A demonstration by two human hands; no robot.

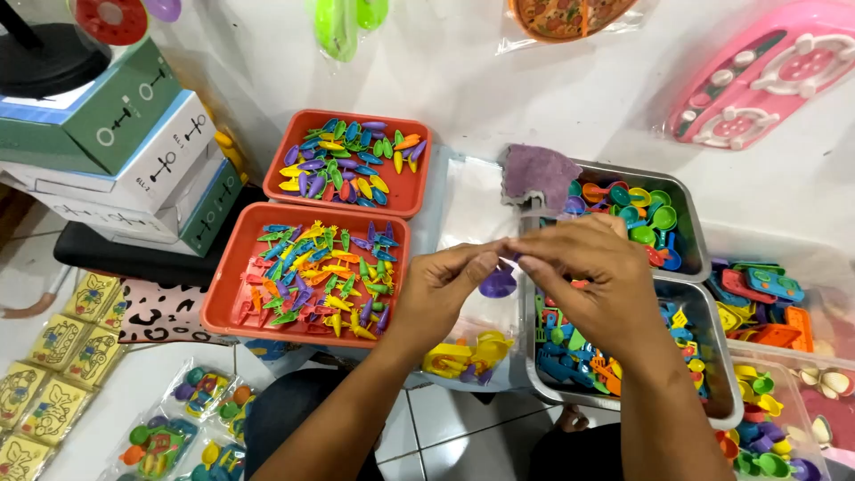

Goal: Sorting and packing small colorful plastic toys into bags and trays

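Fingers of our left hand (445,285) and right hand (592,272) pinch the clear plastic bag (476,223). We see a small purple plastic piece (497,283) just below, red trays (307,272) beside.

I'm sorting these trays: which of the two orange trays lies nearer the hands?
The nearer orange tray, just beside the left hand. The other orange tray sits behind it, closer to the wall.

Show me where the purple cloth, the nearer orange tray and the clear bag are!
purple cloth (537,175), head view, middle of the cloth.
nearer orange tray (224,298), head view, its left rim.
clear bag (470,209), head view, bare upper part of the bag.
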